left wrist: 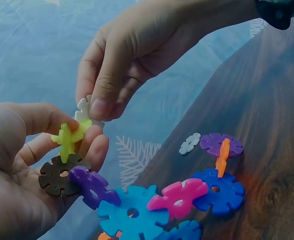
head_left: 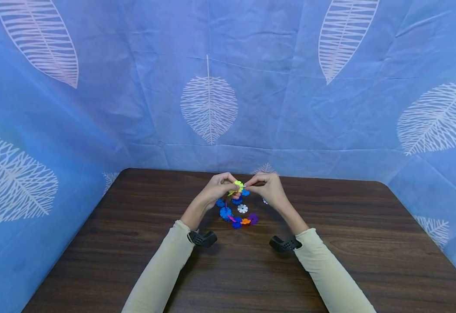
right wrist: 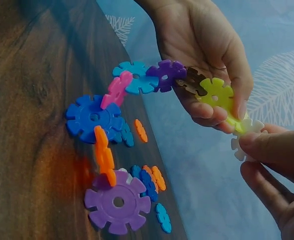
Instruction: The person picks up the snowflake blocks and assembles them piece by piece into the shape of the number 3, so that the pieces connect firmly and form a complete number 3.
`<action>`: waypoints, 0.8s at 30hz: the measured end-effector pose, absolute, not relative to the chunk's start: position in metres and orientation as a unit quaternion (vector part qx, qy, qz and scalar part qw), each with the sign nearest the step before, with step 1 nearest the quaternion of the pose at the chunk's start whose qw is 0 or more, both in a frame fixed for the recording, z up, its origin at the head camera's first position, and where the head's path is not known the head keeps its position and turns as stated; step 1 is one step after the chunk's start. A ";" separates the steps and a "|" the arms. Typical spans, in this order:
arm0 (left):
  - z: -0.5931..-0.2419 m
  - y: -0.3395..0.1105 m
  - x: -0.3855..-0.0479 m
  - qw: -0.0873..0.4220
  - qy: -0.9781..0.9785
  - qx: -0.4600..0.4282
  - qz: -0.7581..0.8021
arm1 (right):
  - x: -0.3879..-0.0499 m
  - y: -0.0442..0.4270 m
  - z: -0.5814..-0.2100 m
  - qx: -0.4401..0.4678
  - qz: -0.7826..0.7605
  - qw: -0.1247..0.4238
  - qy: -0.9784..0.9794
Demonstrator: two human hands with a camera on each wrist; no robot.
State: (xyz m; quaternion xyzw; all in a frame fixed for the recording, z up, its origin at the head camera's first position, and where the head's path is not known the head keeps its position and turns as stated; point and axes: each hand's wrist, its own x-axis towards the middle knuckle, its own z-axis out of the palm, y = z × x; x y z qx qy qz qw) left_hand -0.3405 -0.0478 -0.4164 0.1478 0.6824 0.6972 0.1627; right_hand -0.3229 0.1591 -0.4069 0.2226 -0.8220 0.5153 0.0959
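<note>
My left hand (head_left: 216,190) holds the raised end of a chain of notched plastic flower discs, its fingers pinching the yellow discs (right wrist: 216,95). Between the thumb and fingers of my right hand (head_left: 269,190) is a white disc (right wrist: 256,126), its edge meeting the end yellow disc. From the yellow pair the chain passes through a brown disc (left wrist: 57,176) beside the left palm, then a purple disc (right wrist: 165,75), a light blue disc (right wrist: 136,85), a pink disc (right wrist: 117,91), a blue disc (right wrist: 87,120) and an orange disc (right wrist: 105,157), ending in another purple disc (right wrist: 118,220).
Loose discs lie on the dark wooden table (head_left: 349,226) behind the chain, among them a white disc (head_left: 242,208), a light blue disc (right wrist: 163,217) and an orange disc (right wrist: 141,131). A blue leaf-patterned cloth (head_left: 251,108) hangs beyond the table's far edge.
</note>
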 end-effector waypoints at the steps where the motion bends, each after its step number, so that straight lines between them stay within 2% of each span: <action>1: -0.416 -0.048 -0.341 0.164 0.683 0.147 0.696 | -0.323 0.160 -0.407 0.223 0.521 0.092 -0.819; 10: -0.420 -0.051 -0.346 0.179 0.698 0.128 0.681 | -0.323 0.159 -0.406 0.222 0.521 0.065 -0.822; 24: -0.416 -0.054 -0.346 0.181 0.691 0.110 0.691 | -0.332 0.186 -0.395 0.232 0.453 -0.020 -0.861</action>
